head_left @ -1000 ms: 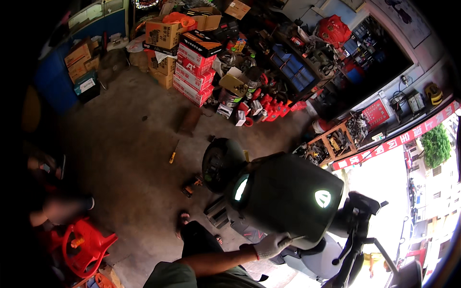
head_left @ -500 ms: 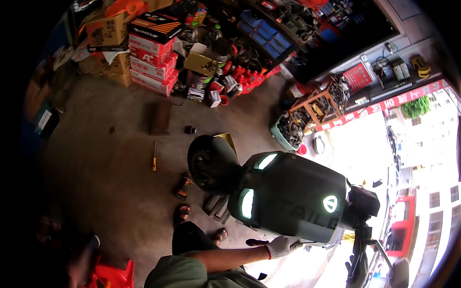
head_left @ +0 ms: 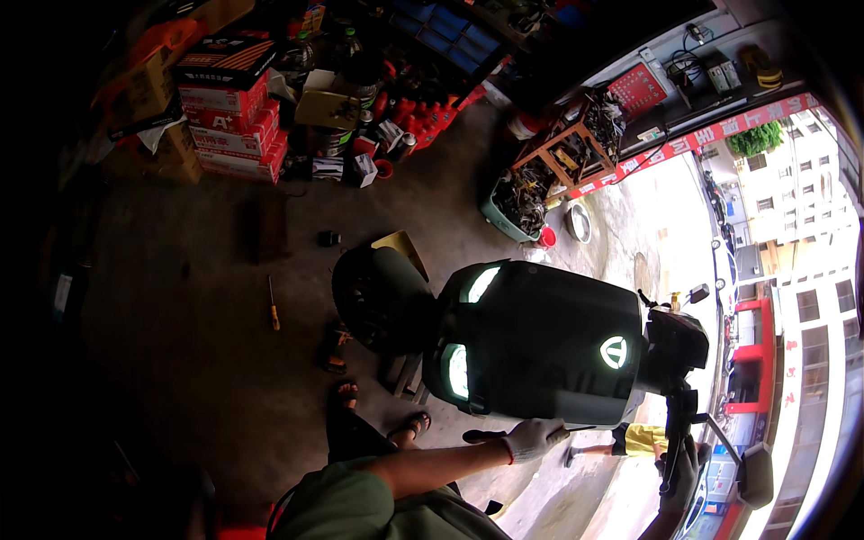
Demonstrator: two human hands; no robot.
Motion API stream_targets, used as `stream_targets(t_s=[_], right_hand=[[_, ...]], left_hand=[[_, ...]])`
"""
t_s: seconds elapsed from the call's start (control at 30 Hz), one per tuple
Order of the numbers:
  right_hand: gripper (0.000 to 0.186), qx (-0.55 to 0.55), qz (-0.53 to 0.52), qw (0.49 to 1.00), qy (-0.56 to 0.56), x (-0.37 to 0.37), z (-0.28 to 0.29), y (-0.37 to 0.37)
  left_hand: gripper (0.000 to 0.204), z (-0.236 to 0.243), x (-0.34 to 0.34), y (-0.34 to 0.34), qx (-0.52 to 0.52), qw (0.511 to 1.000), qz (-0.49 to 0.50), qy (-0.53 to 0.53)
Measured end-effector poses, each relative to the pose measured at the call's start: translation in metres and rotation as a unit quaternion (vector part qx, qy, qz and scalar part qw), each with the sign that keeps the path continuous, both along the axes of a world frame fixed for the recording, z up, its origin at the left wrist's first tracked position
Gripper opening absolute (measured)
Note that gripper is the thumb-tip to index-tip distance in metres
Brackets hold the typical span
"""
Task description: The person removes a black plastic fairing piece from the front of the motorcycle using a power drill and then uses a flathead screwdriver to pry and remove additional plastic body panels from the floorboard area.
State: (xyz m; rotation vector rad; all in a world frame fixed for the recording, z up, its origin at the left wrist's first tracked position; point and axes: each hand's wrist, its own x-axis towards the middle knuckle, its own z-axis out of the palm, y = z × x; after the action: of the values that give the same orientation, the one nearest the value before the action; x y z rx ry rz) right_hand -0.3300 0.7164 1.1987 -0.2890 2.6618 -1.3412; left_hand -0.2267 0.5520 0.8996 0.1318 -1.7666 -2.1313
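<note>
In the head view, a person in a green top stands beside a dark scooter point(head_left: 549, 333) in a workshop, its front wheel pointing left and its two headlights point(head_left: 457, 371) bright. The left hand point(head_left: 535, 441), in a pale glove, curls its fingers around a slim item point(head_left: 580, 428), too small to identify, at the near edge of the scooter's front panel. The right hand point(head_left: 689, 463) appears in shadow at the handlebar, below the scooter's control area and near a mirror point(head_left: 756, 474); whether it grips cannot be told. Sandalled feet stand near the front wheel, with a power drill point(head_left: 336, 349) on the floor point(head_left: 216, 360) nearby and a yellow-handled screwdriver point(head_left: 274, 315) farther left. Red-and-white boxes point(head_left: 236, 135) rise in a stack behind, and a green bin point(head_left: 495, 216) holds tangled parts. Outside, a figure in a yellow top point(head_left: 643, 439) shows beyond the scooter.
</note>
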Motion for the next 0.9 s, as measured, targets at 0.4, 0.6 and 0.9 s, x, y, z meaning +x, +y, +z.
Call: stream_targets(t_s=[0.4,0.6,0.9], right_hand=[[0.050,-0.050,-0.002,0.998,-0.042,-0.013,-0.004,0.009],[0.046,-0.078,-0.030,0.992,-0.092,-0.034,-0.010,0.033],[0.042,-0.067,-0.016,0.997,-0.036,-0.037,-0.015,0.033]], left_hand=[[0.027,0.000,0.001,-0.010,0.026,0.999,-0.012,0.021],[0.028,-0.001,0.000,-0.012,0.041,0.999,-0.025,0.024],[0.029,0.004,0.004,-0.020,0.060,0.997,-0.049,0.016]])
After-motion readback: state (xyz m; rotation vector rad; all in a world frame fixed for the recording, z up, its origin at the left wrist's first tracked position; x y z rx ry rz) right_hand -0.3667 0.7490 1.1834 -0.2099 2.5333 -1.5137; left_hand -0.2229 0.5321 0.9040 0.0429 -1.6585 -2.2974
